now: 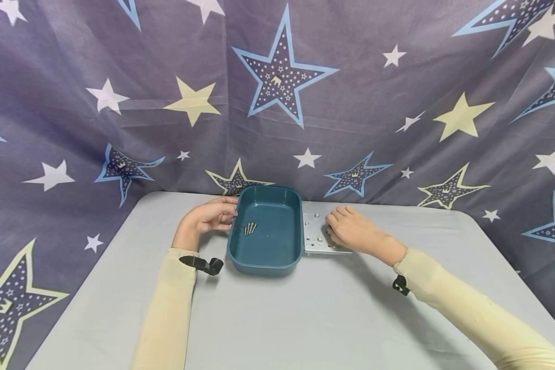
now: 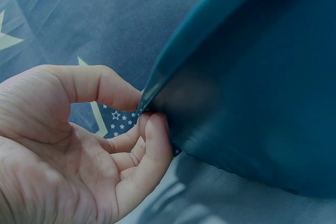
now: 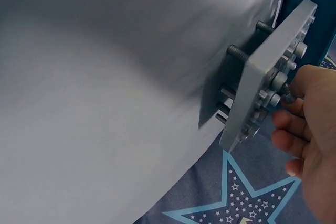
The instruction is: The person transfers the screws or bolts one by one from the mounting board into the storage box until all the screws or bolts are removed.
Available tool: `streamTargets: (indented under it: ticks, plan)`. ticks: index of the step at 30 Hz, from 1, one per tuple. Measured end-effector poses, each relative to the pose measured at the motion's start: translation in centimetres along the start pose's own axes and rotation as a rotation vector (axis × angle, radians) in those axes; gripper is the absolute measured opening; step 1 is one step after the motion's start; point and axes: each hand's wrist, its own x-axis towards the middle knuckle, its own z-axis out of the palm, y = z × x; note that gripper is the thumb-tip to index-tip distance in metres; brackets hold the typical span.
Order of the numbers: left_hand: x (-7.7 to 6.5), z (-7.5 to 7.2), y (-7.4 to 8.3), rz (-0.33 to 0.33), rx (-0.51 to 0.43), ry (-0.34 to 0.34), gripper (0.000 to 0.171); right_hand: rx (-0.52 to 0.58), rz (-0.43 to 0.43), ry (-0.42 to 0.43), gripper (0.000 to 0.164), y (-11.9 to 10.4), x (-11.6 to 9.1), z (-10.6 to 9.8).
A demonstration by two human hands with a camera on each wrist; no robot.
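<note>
My left hand (image 1: 215,215) is at the left side of a deep teal plastic tray (image 1: 277,252). In the left wrist view its thumb and loosely bent fingers (image 2: 157,145) rest against the tray's outer wall. Several slim brass-coloured screws (image 1: 250,228) lie together on the tray floor. To the right of the tray is a silver metal plate (image 1: 312,231) fitted with bolts and nuts. Over its right part, my right hand (image 1: 353,229) pinches a dark threaded bolt (image 3: 287,95) at the plate's face. Threaded bolt ends (image 3: 239,53) stick out from the plate's underside.
Everything stands on a pale grey table (image 1: 259,318). Behind it hangs a purple-grey star-printed cloth (image 1: 351,103), close to the tray's far end. Black wrist mounts (image 1: 203,264) sit on both cream sleeves (image 1: 171,308).
</note>
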Motion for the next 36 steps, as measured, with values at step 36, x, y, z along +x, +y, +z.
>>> streamTargets:
  ticks: [36]
  plan:
    - [-0.06,0.05,0.0,-0.007,0.003,0.015,0.071,0.003,0.012,0.03,0.02,0.04,-0.41,0.45]
